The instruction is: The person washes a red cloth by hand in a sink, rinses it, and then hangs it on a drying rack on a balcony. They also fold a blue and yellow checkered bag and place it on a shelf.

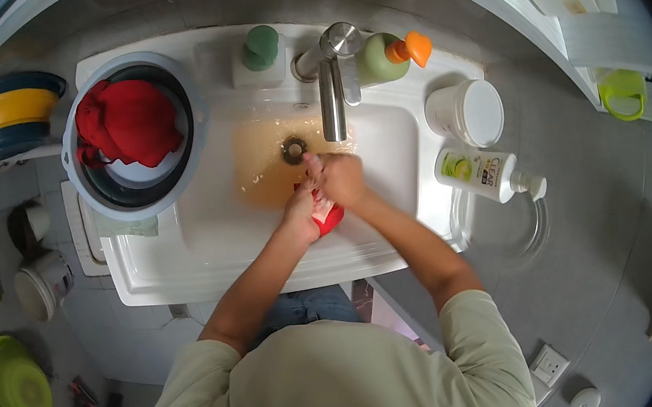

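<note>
Left hand (301,213) and right hand (339,179) grip clenched on red cloth (328,218) (over sink (207,236)).

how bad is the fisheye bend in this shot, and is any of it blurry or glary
Head view: strong barrel bend, the sink edges curve and the corners go black; light is soft and even, with a small glint on the faucet; both hands and the red cloth look slightly soft, while the basin stays sharp.

A home bathroom or washroom: a white washbasin (208,244) with a steel tap (332,91) at twelve o'clock, pump bottles (385,57) of soap around its rim, a grey plastic tub (193,97) holding red laundry (126,123) at ten o'clock, tiled floor below
</note>
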`<state>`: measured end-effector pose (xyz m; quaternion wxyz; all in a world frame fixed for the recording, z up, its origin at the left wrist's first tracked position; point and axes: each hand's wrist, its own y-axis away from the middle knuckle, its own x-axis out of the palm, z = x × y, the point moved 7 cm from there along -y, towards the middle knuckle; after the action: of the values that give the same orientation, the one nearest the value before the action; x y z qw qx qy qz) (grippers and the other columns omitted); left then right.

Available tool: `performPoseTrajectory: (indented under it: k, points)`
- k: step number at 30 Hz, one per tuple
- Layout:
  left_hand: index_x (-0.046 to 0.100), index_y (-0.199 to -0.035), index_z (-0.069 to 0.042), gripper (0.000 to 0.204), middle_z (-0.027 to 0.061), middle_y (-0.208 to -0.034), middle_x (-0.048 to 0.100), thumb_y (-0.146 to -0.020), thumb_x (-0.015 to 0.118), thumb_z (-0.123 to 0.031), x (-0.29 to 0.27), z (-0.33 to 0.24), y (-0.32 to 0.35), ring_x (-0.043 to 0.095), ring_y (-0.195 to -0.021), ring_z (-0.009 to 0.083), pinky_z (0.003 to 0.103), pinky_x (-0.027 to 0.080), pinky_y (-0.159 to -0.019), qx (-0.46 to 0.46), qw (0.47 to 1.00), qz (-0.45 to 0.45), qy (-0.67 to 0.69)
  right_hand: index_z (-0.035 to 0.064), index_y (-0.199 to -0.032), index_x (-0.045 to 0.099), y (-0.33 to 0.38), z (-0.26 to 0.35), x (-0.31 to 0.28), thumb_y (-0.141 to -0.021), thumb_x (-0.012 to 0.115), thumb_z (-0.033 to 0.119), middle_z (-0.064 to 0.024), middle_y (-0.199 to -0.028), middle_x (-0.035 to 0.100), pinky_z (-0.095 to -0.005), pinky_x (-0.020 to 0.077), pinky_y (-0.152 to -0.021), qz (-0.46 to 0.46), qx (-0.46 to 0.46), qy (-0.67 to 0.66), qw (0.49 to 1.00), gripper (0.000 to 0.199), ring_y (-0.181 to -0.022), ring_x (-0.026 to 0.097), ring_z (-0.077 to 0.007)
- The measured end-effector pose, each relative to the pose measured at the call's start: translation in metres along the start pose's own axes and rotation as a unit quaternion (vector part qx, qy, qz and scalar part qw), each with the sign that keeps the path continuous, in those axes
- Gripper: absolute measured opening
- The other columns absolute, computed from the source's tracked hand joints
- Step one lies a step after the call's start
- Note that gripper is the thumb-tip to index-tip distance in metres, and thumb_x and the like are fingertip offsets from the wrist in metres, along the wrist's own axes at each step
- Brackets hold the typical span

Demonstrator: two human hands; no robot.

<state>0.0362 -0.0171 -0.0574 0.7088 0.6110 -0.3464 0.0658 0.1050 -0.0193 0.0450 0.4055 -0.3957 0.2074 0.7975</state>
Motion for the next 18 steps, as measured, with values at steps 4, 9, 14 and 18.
performPoseTrajectory:
  k: [4,9,14,18]
  points:
    - [0.051,-0.107,-0.006,0.035,0.0114,-0.108,0.056,-0.086,0.047,-0.035,-0.018,0.031,0.014,0.055,-0.098,0.0253,0.042,0.046,-0.083,-0.021,0.962,0.247,0.118,0.0053,-0.066,0.059,0.044,0.017,0.007,-0.079,0.055,0.028,-0.0153,-0.059,0.056,-0.0416,0.0418,-0.049,0.053,0.039,0.078,0.995,0.026,-0.055,0.055,-0.0321]
    - [0.055,-0.098,-0.003,0.035,0.0098,-0.094,0.060,-0.088,0.049,-0.036,-0.002,-0.010,0.049,0.059,-0.085,0.0191,0.033,0.049,-0.074,0.043,0.995,-0.033,-0.082,0.0053,-0.070,0.061,0.016,-0.032,-0.019,-0.087,0.049,0.032,-0.0157,-0.060,0.056,-0.0357,0.0419,-0.048,0.070,0.167,-0.143,0.973,0.034,-0.051,0.054,-0.0290]
    - [0.058,-0.091,-0.005,0.033,0.0018,-0.073,0.058,-0.088,0.050,-0.036,0.040,-0.070,0.062,0.056,-0.066,0.0103,0.023,0.046,-0.060,0.228,0.943,0.010,-0.244,0.0040,-0.070,0.061,0.009,-0.002,-0.052,-0.085,0.054,0.029,-0.0149,-0.059,0.056,-0.0313,0.0449,-0.052,-0.022,0.168,-0.238,0.956,0.029,-0.051,0.055,-0.0152]
    - [0.050,-0.105,-0.006,0.028,0.0026,-0.100,0.055,-0.090,0.045,-0.030,0.053,-0.032,0.067,0.054,-0.090,0.0104,0.027,0.047,-0.072,0.078,0.994,0.058,-0.049,0.0073,-0.059,0.052,0.011,0.052,-0.045,-0.079,0.055,0.024,-0.0152,-0.057,0.054,-0.0396,0.0420,-0.046,-0.064,-0.075,0.072,0.993,0.027,-0.052,0.053,-0.0322]
